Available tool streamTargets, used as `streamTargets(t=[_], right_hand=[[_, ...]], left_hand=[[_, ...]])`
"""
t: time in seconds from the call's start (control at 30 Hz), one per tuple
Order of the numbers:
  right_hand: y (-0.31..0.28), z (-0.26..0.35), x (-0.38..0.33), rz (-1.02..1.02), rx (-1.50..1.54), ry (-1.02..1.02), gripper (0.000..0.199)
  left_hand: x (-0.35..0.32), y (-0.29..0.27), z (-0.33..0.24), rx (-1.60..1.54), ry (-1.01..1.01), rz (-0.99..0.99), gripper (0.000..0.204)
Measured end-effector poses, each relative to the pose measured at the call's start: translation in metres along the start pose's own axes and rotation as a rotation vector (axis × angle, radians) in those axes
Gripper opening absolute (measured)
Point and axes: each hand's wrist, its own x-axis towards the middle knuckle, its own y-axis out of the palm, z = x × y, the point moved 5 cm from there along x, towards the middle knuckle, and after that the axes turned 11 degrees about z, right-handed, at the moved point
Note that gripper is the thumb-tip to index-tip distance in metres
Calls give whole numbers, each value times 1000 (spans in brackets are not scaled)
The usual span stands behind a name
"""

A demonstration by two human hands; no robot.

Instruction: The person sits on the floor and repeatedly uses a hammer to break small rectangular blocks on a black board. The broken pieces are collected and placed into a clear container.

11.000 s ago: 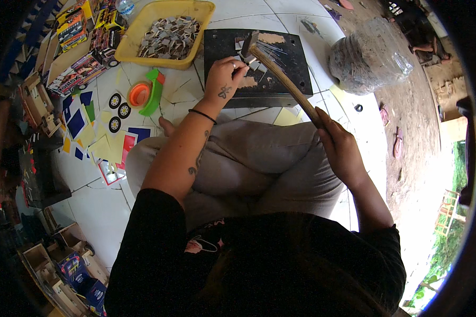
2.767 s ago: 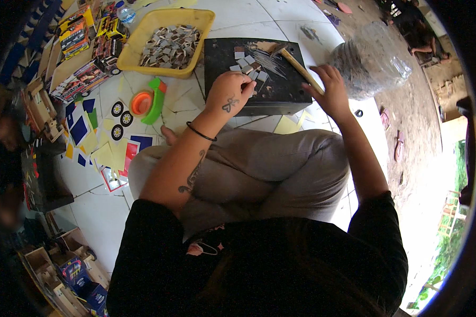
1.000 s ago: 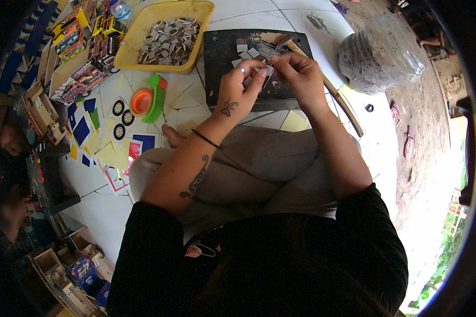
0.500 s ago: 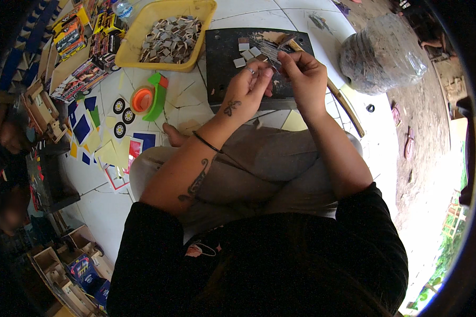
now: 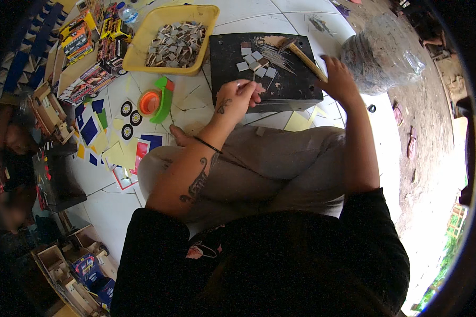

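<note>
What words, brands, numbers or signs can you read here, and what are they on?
Toy truck: large lettering on its printed side; I don't copy out wording.
Orange-and-yellow printed panel: lettering too, likewise not copied.
Plastic bottle: label too small to read.
Blue printed piece, lower left: too small and dark to read.
Hammer and black block: no lettering that I can make out.

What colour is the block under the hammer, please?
The block is black, best seen in the head view.

Black block (image 5: 296,89) — grey squares (image 5: 242,66), tan hammer handle (image 5: 308,62); yellow tub (image 5: 210,37).
</note>
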Motion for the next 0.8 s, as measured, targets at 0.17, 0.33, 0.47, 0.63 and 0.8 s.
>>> streamTargets(t=[0.17,0.33,0.47,0.63,0.8], right_hand=[[57,-60,-27,320,352,-89,64],[4,-52,-67,-37,522,-94,33],[-31,-5,-121,204,993,-96,47],[-8,79,-163,118,611,-254,50],[12,111,-168,168,450,-156,56]], left_hand=[[-37,6,37,-68,-166,-236,26],[-32,1,46,84,-95,-305,26],[-29,-1,47,140,-77,-328,25],[-30,-1,50,79,-83,-327,23],[-30,-1,52,8,-131,-326,23]])
